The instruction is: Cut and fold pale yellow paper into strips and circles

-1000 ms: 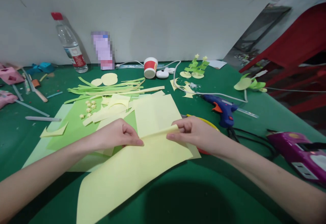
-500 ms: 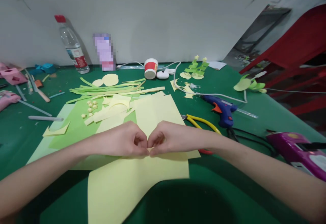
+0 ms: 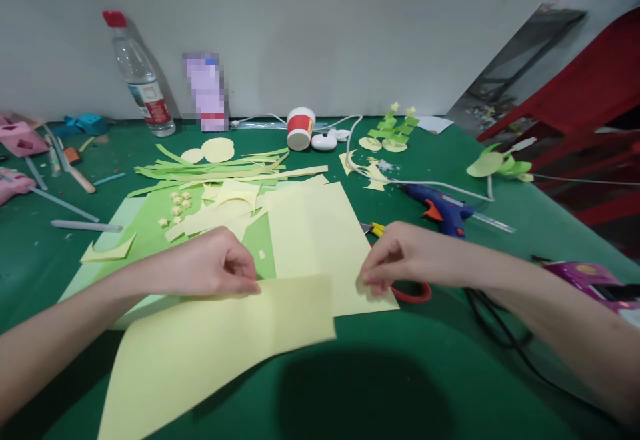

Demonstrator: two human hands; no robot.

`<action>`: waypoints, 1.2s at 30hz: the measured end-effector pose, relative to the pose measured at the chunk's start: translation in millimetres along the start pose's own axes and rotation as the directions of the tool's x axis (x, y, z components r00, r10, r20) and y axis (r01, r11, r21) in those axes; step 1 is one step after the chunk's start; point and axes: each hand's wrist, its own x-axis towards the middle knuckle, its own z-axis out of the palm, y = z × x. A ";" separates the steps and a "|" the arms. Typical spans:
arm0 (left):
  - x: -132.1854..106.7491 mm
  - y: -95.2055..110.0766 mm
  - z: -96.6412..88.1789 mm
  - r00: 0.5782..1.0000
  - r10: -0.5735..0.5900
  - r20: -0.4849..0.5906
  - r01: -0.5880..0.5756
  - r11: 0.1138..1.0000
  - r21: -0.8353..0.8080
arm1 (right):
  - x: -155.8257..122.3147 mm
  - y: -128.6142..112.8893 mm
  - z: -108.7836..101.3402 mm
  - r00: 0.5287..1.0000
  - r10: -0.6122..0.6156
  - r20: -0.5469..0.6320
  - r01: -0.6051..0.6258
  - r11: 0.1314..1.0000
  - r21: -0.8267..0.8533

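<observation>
While L hand [image 3: 213, 265] pinches the near yellow sheet [image 3: 225, 340] & R hand [image 3: 407, 255], fingers pressed together, is off it, the unsteadied end could prob. curl or crease.

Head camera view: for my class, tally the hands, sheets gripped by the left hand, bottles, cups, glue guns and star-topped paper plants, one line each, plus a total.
Left hand and right hand: 2
Gripped sheet: 1
Bottle: 1
Cup: 1
Glue gun: 1
Star-topped paper plants: 2
Total: 8
</observation>
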 end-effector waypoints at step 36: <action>18.6 -26.2 2.1 0.985 0.096 0.144 -0.082 0.992 -0.098 | 19.0 4.8 -12.8 0.944 -0.087 0.319 0.138 0.981 -0.140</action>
